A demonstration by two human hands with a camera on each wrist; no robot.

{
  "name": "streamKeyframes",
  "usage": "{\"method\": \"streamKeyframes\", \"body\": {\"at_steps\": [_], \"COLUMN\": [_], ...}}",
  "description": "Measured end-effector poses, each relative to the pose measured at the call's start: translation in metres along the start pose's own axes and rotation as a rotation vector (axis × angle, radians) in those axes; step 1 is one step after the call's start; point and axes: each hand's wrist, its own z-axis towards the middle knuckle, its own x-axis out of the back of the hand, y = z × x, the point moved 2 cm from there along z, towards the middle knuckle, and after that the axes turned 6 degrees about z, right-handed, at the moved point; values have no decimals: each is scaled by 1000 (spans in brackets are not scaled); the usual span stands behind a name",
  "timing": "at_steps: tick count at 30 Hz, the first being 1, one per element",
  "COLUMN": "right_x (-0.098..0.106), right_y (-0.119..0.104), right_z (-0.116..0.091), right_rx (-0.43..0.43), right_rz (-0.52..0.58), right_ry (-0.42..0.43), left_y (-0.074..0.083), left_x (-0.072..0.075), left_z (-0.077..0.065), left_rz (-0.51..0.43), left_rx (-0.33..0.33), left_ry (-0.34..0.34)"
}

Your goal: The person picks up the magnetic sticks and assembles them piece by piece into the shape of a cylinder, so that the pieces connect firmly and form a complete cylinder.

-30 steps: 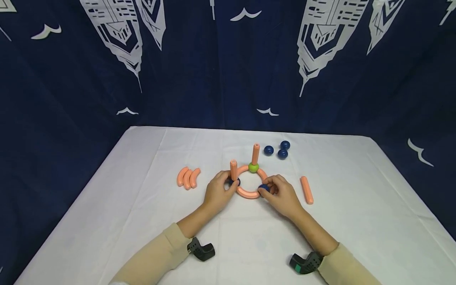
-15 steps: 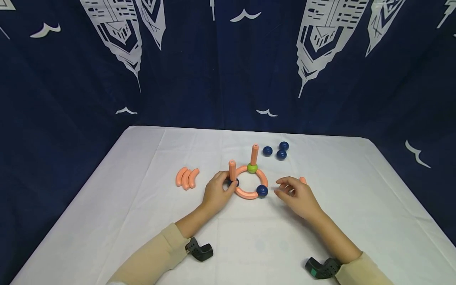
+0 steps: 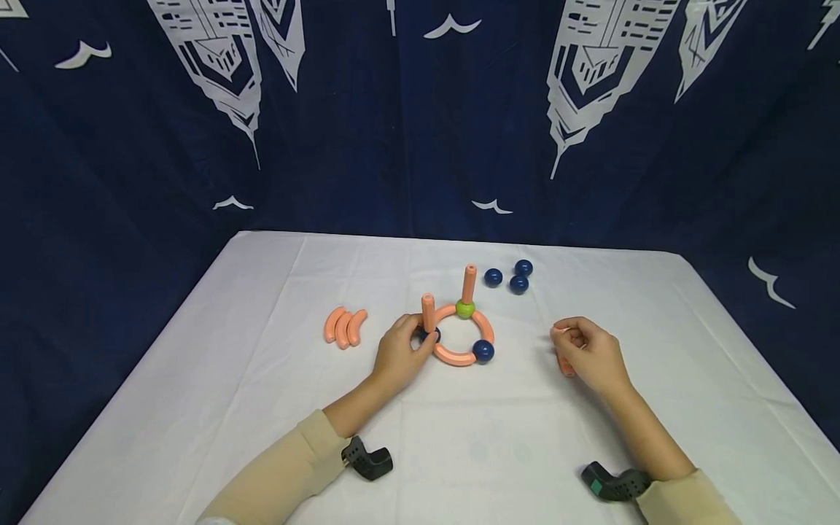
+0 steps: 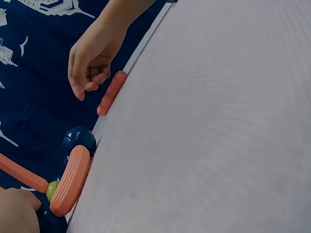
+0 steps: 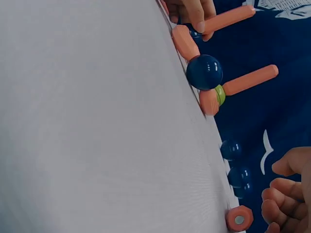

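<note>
A ring of curved orange rods lies on the table, joined by a green ball, a navy ball at the front right and another navy ball at the left. One straight orange rod stands upright on the green ball; a second upright rod rises from the left ball. My left hand pinches that left ball, partly covering it. Over a loose straight orange rod hovers my right hand, fingers loosely bent; both wrist views show a gap between them.
Left of the ring lie several curved orange rods side by side. Behind it, at the right, are loose navy balls. A white cloth covers the table, and a dark blue patterned curtain hangs at its far edge.
My right hand has let go of the ring's front-right navy ball and moved right, over the loose straight rod. My left hand has stayed at the left ball.
</note>
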Motion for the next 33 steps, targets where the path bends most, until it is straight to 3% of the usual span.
{"method": "streamKeyframes", "body": {"at_steps": [11,21,33], "right_x": [0,-3,-5], "right_y": [17,25,23], "right_z": [1,5,8], "right_rx": [80,-23,-36], "right_rz": [-241,-293,-333], "right_ry": [115,41,10], "left_y": [-1,-1,0], "left_x": [0,-1,-1], "left_z": [0,0,0], "left_rz": [12,4,9], "left_rx": [-2,8,14], "left_ry": [-2,-6,-11]}}
